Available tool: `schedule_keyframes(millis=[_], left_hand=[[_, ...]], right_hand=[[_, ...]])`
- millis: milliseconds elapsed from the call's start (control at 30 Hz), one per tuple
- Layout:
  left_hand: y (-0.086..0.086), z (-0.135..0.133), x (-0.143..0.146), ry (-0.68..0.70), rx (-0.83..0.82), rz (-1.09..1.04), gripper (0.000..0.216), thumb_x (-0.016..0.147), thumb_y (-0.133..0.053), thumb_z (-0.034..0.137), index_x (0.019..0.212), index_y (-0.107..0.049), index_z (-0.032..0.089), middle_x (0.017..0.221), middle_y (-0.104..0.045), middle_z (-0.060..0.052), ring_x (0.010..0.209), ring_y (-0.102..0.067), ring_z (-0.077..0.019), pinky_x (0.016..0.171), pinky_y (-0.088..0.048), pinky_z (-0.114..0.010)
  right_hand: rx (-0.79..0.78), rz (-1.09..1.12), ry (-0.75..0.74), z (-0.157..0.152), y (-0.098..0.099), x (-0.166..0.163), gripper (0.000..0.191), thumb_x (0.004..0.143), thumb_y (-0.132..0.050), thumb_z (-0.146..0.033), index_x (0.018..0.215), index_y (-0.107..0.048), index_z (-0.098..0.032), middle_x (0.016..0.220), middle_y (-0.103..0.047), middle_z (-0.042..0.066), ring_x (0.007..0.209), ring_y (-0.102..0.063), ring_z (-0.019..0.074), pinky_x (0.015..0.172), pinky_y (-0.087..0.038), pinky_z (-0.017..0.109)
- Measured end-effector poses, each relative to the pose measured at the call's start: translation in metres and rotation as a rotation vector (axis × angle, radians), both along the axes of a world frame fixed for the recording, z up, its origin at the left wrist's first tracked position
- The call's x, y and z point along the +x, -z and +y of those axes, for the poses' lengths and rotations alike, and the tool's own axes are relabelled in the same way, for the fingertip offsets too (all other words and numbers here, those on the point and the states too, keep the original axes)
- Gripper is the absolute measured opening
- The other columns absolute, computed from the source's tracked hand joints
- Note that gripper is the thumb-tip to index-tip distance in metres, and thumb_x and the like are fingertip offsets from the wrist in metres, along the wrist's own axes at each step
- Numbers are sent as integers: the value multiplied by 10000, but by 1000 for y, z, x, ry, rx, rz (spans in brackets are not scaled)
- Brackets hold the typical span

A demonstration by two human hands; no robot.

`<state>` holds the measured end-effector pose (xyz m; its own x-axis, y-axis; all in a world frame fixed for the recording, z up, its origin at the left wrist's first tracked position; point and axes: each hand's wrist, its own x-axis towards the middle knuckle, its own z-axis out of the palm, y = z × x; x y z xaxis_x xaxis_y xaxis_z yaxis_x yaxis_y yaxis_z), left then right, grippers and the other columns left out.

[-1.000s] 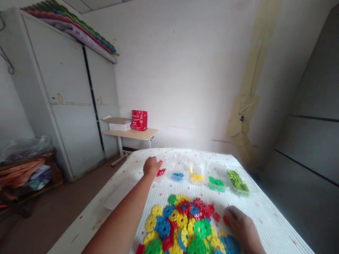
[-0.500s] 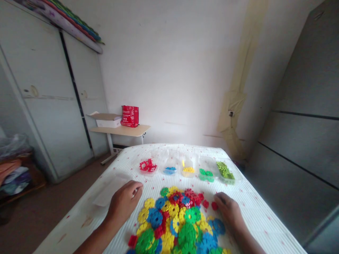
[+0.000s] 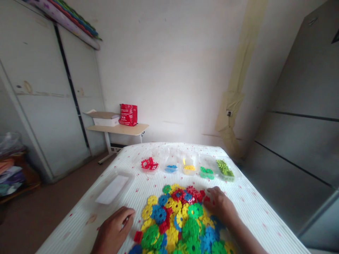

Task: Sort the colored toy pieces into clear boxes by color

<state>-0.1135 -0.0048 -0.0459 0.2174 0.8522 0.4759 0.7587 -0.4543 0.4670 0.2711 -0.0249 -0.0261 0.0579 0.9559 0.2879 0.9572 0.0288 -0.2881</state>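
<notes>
We look down on a white ribbed cover (image 3: 254, 208) with small red flecks, spread over a wide flat surface in a plain, pale-walled room. To the left stands a grey wardrobe (image 3: 39, 116), and beside it a small side table (image 3: 119, 129) carries a red bag (image 3: 128, 115) and an open cardboard box (image 3: 104, 120).

Along the far side of the cover runs a row of clear tubs, one colour in each: the red tub (image 3: 149, 164), the blue tub (image 3: 171, 168), the yellow tub (image 3: 189, 168), the green tub (image 3: 207, 172) and the lime tub (image 3: 225, 169) (this last is the fullest). A shallow clear tray (image 3: 113, 187) lies apart at the left.

Nearest to us lies the pile of toothed plastic discs (image 3: 180, 218), all colours mixed. Our left hand (image 3: 113, 231) rests on the cover at the pile's left edge, fingers loosely bent and close together, gripping nothing. Our right hand (image 3: 221, 206) lies on the pile's right side, fingertips among the red pieces (image 3: 202, 195); whether it pinches one we cannot tell.
</notes>
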Motion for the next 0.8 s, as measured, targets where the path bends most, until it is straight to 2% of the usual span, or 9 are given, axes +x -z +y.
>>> schedule_keyframes(millis=[100,167,233,300,400,467,600,700,800], left_hand=[[-2,-1,4,21,-21,-6,197,785,-440,249,735,-630,234,700,-667,14,658,-622,-109,636,-467,-155],[-3,-2,4,26,-39,-8,201,788,-436,245,738,-630,228,703,-664,7,664,-619,-110,636,-464,-156],[-5,-3,4,26,-57,-18,208,791,-429,239,740,-630,223,703,-661,4,664,-616,-108,625,-458,-153],[-6,-4,4,21,-73,-35,218,796,-421,232,736,-630,220,699,-658,5,659,-613,-106,613,-452,-150],[-6,-3,6,19,-87,-64,224,797,-419,225,721,-629,215,685,-649,7,642,-606,-103,608,-447,-150],[-4,-2,8,23,-95,-81,221,795,-423,224,721,-631,209,680,-645,5,638,-601,-104,606,-445,-152],[-4,-3,12,25,-118,-82,235,796,-412,214,728,-636,203,668,-638,-2,626,-590,-105,590,-439,-158],[-5,-3,11,4,-135,-78,236,787,-411,207,721,-638,201,674,-642,-2,628,-589,-109,598,-437,-165],[-8,-3,8,-37,-148,-96,239,787,-408,214,718,-637,204,691,-652,-1,651,-600,-115,614,-437,-174]], right_hand=[[26,-48,-5,-1,6,-1,167,778,-459,-266,791,-613,-202,854,-582,67,777,-572,172,684,-440,263],[25,-19,-44,-1,10,2,228,817,-398,-261,721,-595,-199,785,-571,52,744,-568,157,663,-429,248],[18,32,-72,-1,11,8,257,832,-368,-273,737,-596,-204,762,-571,44,728,-572,152,644,-429,245],[31,74,-84,-2,7,12,230,816,-387,-279,780,-602,-206,764,-580,44,701,-575,153,635,-437,254],[121,119,-75,1,-16,3,187,775,-433,-264,827,-595,-186,793,-593,65,652,-572,153,626,-450,272],[186,146,-104,6,-37,-17,167,769,-444,-258,819,-586,-185,786,-592,68,630,-565,148,614,-455,271],[218,176,-312,31,-70,-82,131,768,-458,-188,822,-577,-191,796,-589,51,684,-561,147,635,-454,256],[214,116,-422,66,-81,-129,174,763,-465,-121,876,-582,-182,858,-585,51,760,-567,140,695,-444,235],[154,-19,-357,109,-87,-162,183,779,-461,-114,902,-584,-171,895,-585,52,802,-567,132,728,-426,216]])
